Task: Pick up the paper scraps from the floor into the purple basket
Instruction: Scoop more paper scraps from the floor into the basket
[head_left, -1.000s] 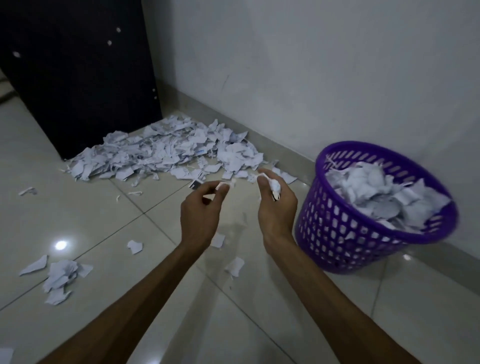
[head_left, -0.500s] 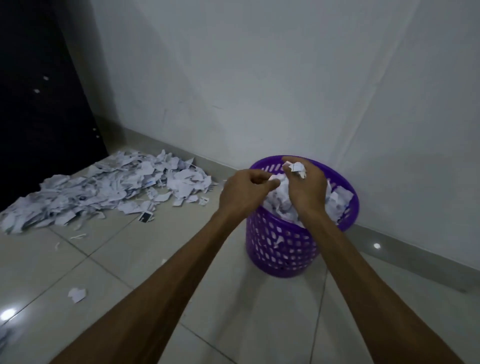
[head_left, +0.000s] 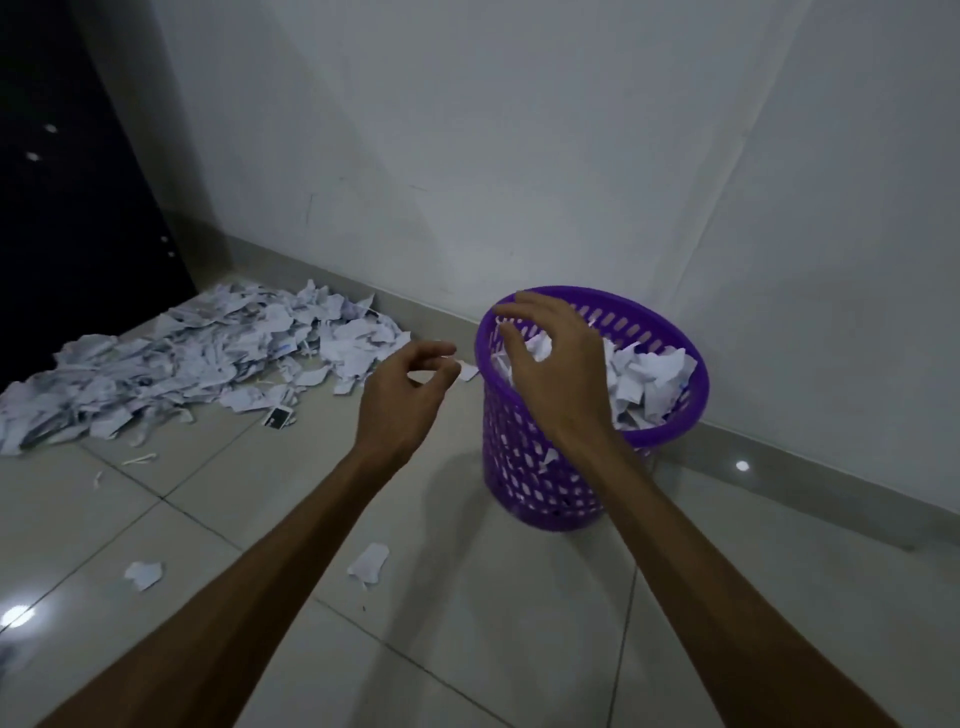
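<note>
A dim room corner, seen from a head-worn camera looking down at two bare forearms reaching forward over a pale tiled floor (head_left: 467, 649). At about ten o'clock a dark cabinet (head_left: 67, 218) stands against the wall, and in front of it, at nine to ten o'clock, a broad heap of torn paper scraps (head_left: 197, 358) lies spread on the tiles, so most of the clearing appears not yet done. Nearer the viewer, at about eight o'clock, one loose scrap (head_left: 144, 574) lies alone, and another stray scrap (head_left: 369, 563) lies just below centre between the two forearms; both look like leftovers to gather later. Just left of centre, the left hand (head_left: 402, 400) is raised, its grip pressed together, thumb and forefinger pinching a small white sliver of paper (head_left: 448, 358) beside the basket's rim, probably waiting its turn to drop. At about one to two o'clock the right hand (head_left: 556, 364) hovers over the near rim of the purple basket (head_left: 670, 436), its grip spread and loosely arched with nothing held, a pose that suits letting paper fall. The basket stands upright on the floor close to the wall's skirting, piled with scraps (head_left: 644, 379) nearly to its rim, presumably set near the heap to keep carries short.
</note>
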